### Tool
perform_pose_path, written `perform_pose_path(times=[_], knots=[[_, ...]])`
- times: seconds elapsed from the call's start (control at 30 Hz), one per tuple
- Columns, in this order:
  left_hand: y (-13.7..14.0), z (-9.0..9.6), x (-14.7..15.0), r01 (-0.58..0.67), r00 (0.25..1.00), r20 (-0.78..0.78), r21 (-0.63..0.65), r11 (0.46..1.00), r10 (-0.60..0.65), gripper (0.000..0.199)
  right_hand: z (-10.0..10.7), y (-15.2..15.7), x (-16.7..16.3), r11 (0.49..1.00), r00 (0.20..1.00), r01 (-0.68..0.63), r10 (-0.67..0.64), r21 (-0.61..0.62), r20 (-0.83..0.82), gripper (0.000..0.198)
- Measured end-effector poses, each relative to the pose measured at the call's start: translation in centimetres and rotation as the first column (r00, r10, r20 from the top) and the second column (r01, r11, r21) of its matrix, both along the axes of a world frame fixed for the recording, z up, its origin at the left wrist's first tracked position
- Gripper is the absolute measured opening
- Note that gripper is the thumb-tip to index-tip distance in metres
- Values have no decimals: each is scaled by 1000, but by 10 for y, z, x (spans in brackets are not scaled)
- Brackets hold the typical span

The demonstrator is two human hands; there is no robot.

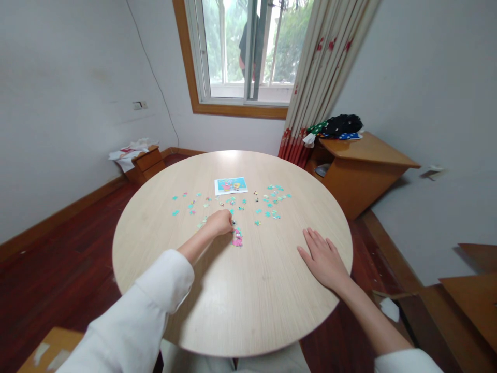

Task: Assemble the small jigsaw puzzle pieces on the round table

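Several joined jigsaw puzzle pieces (237,238) make a small pink figure with teal edges, flat on the round table (252,305). At the upper left edge of this patch is my left hand (220,223), its fingers closed in a pinch on a puzzle piece that they mostly hide. My right hand (324,257) rests palm down near the table's right edge, fingers spread, holding nothing. Loose teal pieces (274,213) are scattered beyond the hands, left and right. Behind them lies a picture sheet (232,186) with pink and yellow cartoon figures on blue.
A wooden cabinet (361,171) with dark and spotted cloths (344,126) stands beyond the table at the right. At the back left is a small drawer unit (148,165) with white material on top. A curtain (318,67) hangs beside the window, and a person (248,46) is outside.
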State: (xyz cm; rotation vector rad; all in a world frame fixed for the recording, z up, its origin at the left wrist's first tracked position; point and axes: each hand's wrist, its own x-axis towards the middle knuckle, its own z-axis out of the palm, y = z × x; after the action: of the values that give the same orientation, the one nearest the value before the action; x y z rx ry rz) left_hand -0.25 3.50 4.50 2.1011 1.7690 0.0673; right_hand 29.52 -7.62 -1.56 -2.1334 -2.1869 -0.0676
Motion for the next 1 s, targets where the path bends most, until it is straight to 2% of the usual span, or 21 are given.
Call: perform_pose_path(times=[0.1, 0.23, 0.33, 0.43, 0.5, 0.67, 0.77, 0.87, 1.0], knots=[[1, -5, -1, -20, 999, 34, -1, 1000, 20, 10, -1, 0, 0, 1000, 1000, -3, 3, 13, -3, 62], [3, -12, -7, -23, 979, 204, -24, 999, 28, 9, -1, 0, 0, 1000, 1000, 4, -4, 15, 5, 62], [5, -12, -18, -75, 962, 268, 58, 996, 57, 8, -1, -1, -1, 1000, 1000, 9, -9, 7, 18, 63], [12, -8, -40, -151, 977, 184, 216, 965, 111, 17, -1, 0, -1, 1000, 1000, 3, -3, 17, 16, 63], [19, -6, -60, -187, 980, 117, 263, 947, 161, 26, -1, 0, 0, 1000, 1000, -2, 2, 25, 10, 62], [41, -5, -119, -195, 975, -47, 268, 943, 215, 45, -5, 1, 2, 999, 1000, -6, 6, 37, 9, 62], [50, -5, -143, -176, 962, -156, 266, 948, 222, 49, -6, 1, 2, 999, 1000, -10, 9, 48, 9, 62], [52, -4, -152, -155, 956, -207, 241, 958, 206, 50, -4, 1, 1, 1000, 1000, 0, 0, 31, 9, 62], [50, -3, -145, -100, 950, -266, 236, 967, 163, 51, 0, 0, -1, 1000, 1000, 2, -2, 19, 14, 62]])
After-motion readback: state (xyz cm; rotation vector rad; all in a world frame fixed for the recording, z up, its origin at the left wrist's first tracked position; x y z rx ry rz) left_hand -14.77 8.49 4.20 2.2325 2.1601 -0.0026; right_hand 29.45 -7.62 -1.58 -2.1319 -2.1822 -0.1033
